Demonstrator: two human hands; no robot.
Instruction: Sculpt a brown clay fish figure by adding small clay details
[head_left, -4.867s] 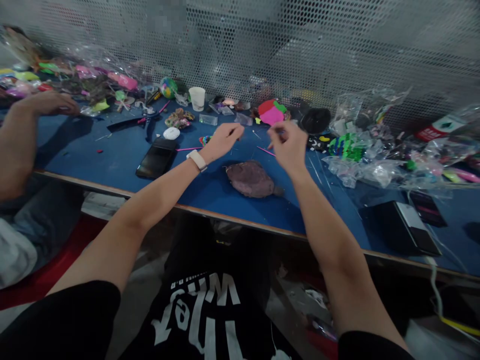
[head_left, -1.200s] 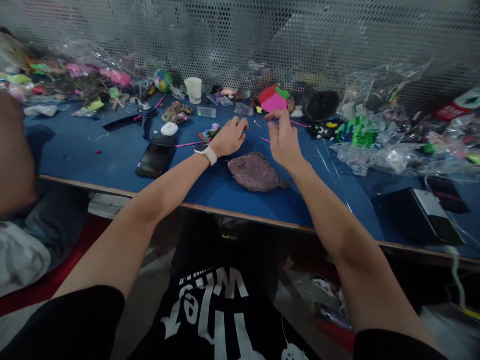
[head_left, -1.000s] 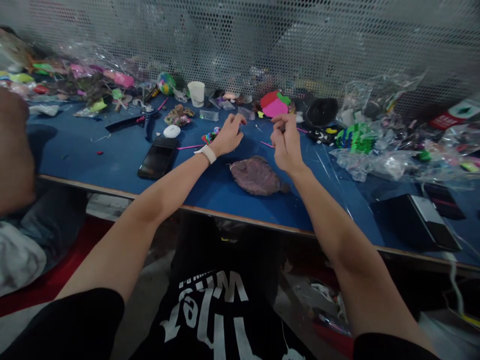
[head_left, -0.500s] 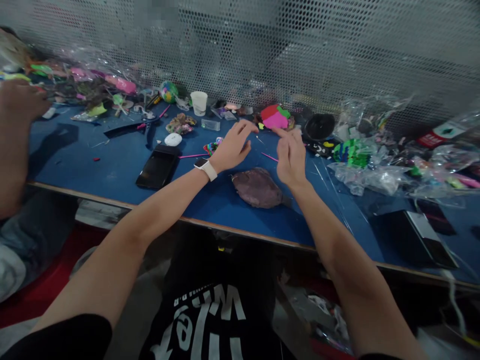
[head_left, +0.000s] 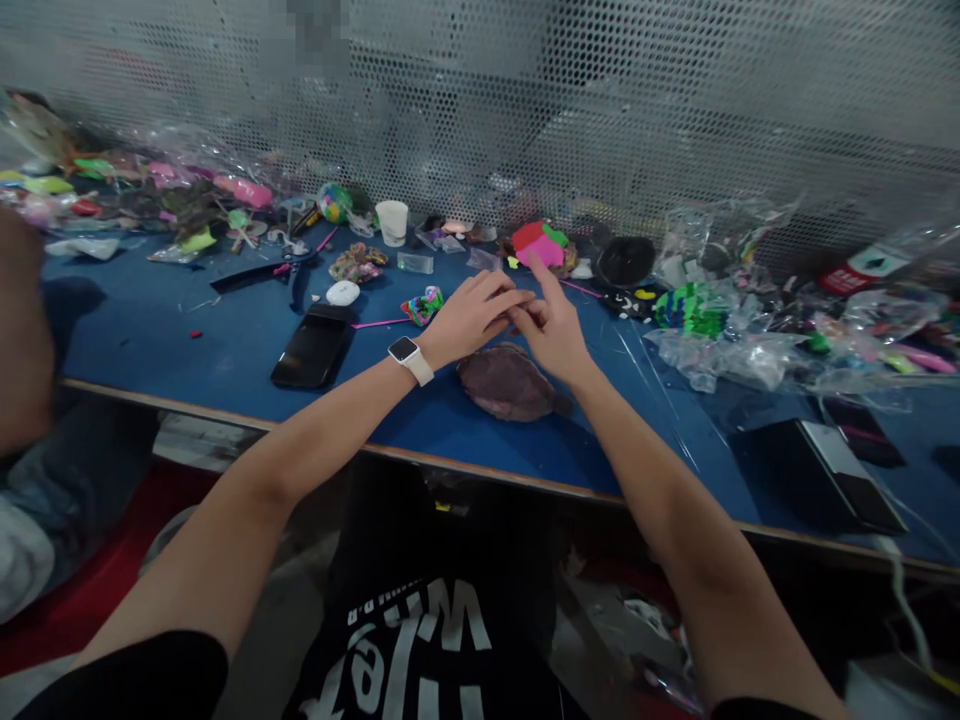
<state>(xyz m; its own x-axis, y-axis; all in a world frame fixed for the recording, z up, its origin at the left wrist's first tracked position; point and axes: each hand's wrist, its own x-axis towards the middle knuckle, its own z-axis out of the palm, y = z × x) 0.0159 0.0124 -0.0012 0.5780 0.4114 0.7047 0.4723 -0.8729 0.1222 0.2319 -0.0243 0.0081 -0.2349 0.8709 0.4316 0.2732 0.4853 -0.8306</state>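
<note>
My left hand (head_left: 476, 315), with a watch (head_left: 405, 351) on its wrist, has its fingers drawn together at my right hand's fingertips. My right hand (head_left: 553, 328) stretches its index finger forward while its thumb and other fingers are pinched together. Whatever lies between the fingertips is too small or hidden. Just below both hands, a flat brown-purple leaf-shaped piece (head_left: 506, 383) lies on the blue table (head_left: 450, 440). A pink stick (head_left: 581, 289) shows beyond my right hand. Left of my left hand is a multicoloured piece (head_left: 424, 305) on another pink stick (head_left: 381, 323).
A black phone (head_left: 313, 347), white case (head_left: 343, 293) and paper cup (head_left: 392, 222) stand left. Behind are a red, pink and green piece (head_left: 538, 245) and black bowl (head_left: 625, 262). Plastic wrap (head_left: 750, 358) and a dark box (head_left: 817, 475) lie right. Another person's arm (head_left: 22, 330) is far left.
My hands have come together; before, they were apart. My right hand moved left and the fingertips now meet above the brown-purple piece. The pink stick near it shows farther right. The other person's hand left view.
</note>
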